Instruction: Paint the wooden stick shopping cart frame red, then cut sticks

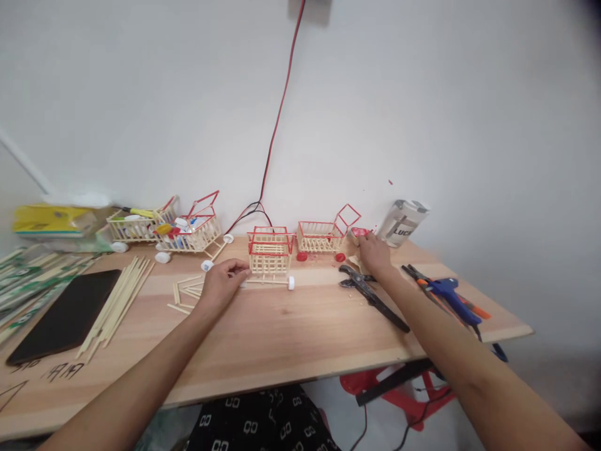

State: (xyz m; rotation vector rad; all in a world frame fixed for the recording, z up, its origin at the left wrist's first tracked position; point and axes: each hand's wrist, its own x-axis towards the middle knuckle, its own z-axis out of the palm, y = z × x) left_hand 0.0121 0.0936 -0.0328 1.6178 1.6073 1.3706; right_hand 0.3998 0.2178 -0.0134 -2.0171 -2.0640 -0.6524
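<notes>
A miniature shopping cart [270,257] made of pale sticks, with red upper edges and white wheels, stands at the middle of the wooden table. My left hand [223,282] is closed at its lower left side, thumb and fingers pinched on the cart near a mostly covered wheel. My right hand [375,254] reaches to the back of the table, fingers closed and pointing down at a small red-smeared dish [360,232]. Whatever those fingers grip is hidden. Beside that dish stands another stick cart [320,237] with red wheels and a raised red handle.
Two filled carts [190,237] stand back left. Loose sticks [117,300], short stick pieces [185,291] and a black tablet [66,313] lie at left. Pliers [373,297], a blue glue gun [453,297] and a silver pouch [402,222] are at right.
</notes>
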